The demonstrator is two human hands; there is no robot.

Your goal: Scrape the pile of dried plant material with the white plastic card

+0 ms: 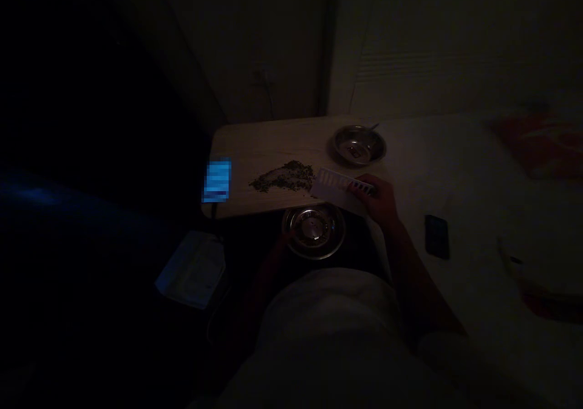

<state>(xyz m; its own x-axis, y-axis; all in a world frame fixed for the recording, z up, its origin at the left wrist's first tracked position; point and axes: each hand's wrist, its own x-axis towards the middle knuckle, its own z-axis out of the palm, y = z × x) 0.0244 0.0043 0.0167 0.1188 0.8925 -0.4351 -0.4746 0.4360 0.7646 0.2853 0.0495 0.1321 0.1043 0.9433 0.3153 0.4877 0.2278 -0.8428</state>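
head view, metal bowl (339, 149) beyond pale card (331, 191), dark phone (437, 236) rightward

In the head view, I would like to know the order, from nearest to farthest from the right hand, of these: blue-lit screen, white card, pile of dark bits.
1. White card: held in the right hand.
2. Pile of dark bits: just left of the card.
3. Blue-lit screen: farther left, beyond the pile.

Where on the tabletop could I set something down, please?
The tabletop looks bare behind the pile of dark grains, left of the upper metal bowl, and narrowly between pile and glowing screen. The right end is crowded by the bowl, white card and right hand.
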